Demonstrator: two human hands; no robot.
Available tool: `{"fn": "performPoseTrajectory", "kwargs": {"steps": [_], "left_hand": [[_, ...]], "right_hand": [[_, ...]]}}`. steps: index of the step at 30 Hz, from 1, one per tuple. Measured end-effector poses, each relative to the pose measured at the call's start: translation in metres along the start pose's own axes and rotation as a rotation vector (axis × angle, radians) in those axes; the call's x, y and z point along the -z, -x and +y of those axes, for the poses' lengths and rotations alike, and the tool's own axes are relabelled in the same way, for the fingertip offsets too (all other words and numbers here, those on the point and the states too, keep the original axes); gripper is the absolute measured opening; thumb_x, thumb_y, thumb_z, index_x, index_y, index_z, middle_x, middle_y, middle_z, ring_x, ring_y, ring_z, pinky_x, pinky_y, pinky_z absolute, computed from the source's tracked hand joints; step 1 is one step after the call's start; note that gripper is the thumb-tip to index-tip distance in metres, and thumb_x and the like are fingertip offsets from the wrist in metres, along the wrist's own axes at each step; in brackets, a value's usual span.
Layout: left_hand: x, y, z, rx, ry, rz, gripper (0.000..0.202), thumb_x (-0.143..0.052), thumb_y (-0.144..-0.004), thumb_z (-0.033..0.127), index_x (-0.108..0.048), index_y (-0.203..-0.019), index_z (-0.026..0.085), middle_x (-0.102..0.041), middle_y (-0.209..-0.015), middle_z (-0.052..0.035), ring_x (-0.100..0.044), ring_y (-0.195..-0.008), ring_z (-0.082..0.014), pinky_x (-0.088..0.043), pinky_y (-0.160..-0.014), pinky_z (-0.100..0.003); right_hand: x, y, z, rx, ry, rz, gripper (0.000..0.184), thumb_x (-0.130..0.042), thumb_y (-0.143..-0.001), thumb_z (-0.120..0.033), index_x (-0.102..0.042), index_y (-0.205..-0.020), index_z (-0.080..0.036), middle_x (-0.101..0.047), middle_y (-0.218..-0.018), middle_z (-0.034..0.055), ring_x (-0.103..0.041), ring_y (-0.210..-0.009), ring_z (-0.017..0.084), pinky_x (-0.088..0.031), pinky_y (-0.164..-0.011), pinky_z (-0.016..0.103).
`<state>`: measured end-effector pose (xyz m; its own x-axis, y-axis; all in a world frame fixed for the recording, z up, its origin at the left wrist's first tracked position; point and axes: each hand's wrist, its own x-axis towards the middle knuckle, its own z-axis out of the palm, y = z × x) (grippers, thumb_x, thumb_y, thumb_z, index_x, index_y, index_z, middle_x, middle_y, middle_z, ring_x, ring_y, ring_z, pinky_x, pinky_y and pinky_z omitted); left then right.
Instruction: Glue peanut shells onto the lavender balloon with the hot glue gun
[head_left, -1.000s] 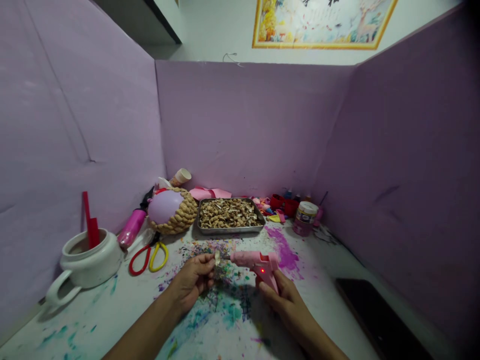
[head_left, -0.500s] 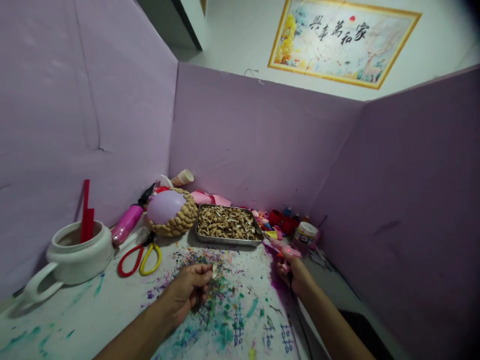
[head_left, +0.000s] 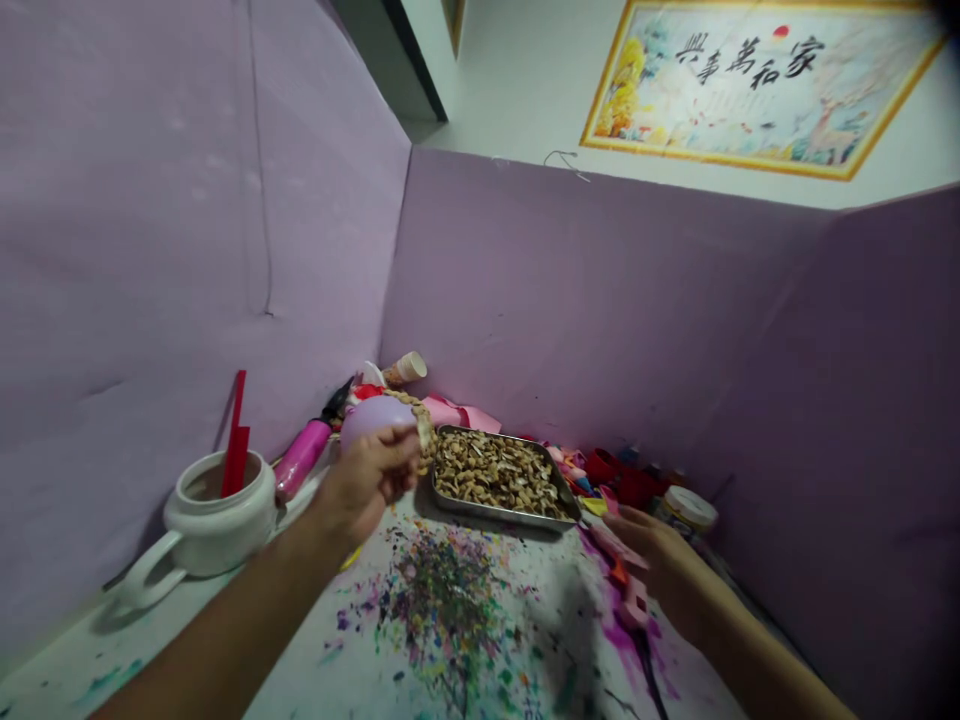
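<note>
My left hand [head_left: 371,480] is raised in front of the lilac balloon [head_left: 375,415], pinching a small pale shell-like piece [head_left: 424,428] between thumb and fingertips. Behind it, tan braided covering [head_left: 405,400] shows on the balloon; my hand hides much of both. A pink glue gun [head_left: 636,603] with an orange-red trigger and black cord lies on the purple-stained tabletop. Over it, my right hand [head_left: 656,550] has its fingers stretched out and is not wrapped around the handle. The metal tray [head_left: 495,515], full of brown and cream shell-like pieces, sits between the hands, farther back.
At left stands a white handled pot [head_left: 217,520] with red strips [head_left: 236,460] in it. A magenta bottle [head_left: 302,460] leans behind. Small colourful items [head_left: 574,465] and a white-lidded jar [head_left: 686,510] line the back right. Purple panels [head_left: 600,300] enclose the paint-stained table [head_left: 450,600].
My right hand has loosened from the glue gun, which now rests on the table. My left hand has risen toward the balloon with its small piece. The view has shifted left.
</note>
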<state>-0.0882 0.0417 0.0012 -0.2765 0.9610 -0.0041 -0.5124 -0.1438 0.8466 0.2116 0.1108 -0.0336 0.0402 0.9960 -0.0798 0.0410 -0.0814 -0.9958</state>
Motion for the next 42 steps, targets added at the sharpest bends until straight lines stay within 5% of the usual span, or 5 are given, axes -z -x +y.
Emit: {"fn": "performPoseTrajectory", "kwargs": {"steps": [4, 10, 19, 29, 42], "left_hand": [[0.017, -0.032, 0.049, -0.3, 0.085, 0.261, 0.012, -0.06, -0.063, 0.007, -0.06, -0.073, 0.014, -0.055, -0.061, 0.0043, -0.049, -0.052, -0.005, -0.039, -0.051, -0.016], [0.047, -0.062, 0.046, -0.341, 0.09, 0.471, 0.011, -0.063, -0.057, 0.007, -0.061, -0.065, 0.014, -0.057, -0.057, 0.0049, -0.049, -0.052, -0.0058, -0.035, -0.049, -0.017], [0.052, -0.079, 0.027, -0.205, 0.075, 0.5, 0.008, -0.061, -0.059, 0.004, -0.06, -0.062, 0.012, -0.055, -0.049, 0.0053, -0.045, -0.042, -0.0058, -0.033, -0.044, -0.018], [0.029, -0.021, 0.046, -0.024, 0.076, 0.436, 0.009, -0.054, -0.07, 0.005, -0.057, -0.066, 0.013, -0.061, -0.063, -0.0018, -0.055, -0.051, -0.012, -0.039, -0.043, -0.022], [-0.011, 0.069, -0.046, 0.035, -0.038, 0.107, 0.024, -0.071, -0.058, 0.023, -0.064, -0.078, 0.013, -0.065, -0.077, -0.0035, -0.059, -0.08, -0.0162, -0.046, -0.066, -0.024]], "right_hand": [[-0.069, -0.011, -0.018, -0.116, -0.103, -0.168, 0.02, -0.064, -0.069, -0.033, -0.06, -0.085, -0.022, -0.065, -0.087, 0.0045, -0.061, -0.078, 0.019, -0.048, -0.066, 0.03], [-0.169, -0.048, -0.024, -0.24, -0.09, -0.285, 0.027, -0.055, -0.083, -0.036, -0.057, -0.1, -0.015, -0.06, -0.105, 0.0082, -0.059, -0.089, 0.02, -0.049, -0.074, 0.036], [-0.224, -0.051, -0.023, -0.269, -0.108, -0.467, 0.029, -0.056, -0.081, -0.041, -0.062, -0.093, -0.015, -0.067, -0.089, 0.0069, -0.063, -0.077, 0.02, -0.051, -0.066, 0.036], [-0.182, 0.018, -0.025, 0.062, -0.354, -0.43, 0.062, -0.072, -0.061, -0.039, -0.048, -0.116, -0.027, -0.062, -0.112, 0.0032, -0.059, -0.099, 0.023, -0.05, -0.075, 0.033], [-0.069, 0.108, 0.05, 0.365, -0.212, 0.034, 0.076, -0.073, -0.054, -0.045, -0.044, -0.12, -0.022, -0.056, -0.119, 0.0102, -0.053, -0.11, 0.031, -0.046, -0.088, 0.04]]}}
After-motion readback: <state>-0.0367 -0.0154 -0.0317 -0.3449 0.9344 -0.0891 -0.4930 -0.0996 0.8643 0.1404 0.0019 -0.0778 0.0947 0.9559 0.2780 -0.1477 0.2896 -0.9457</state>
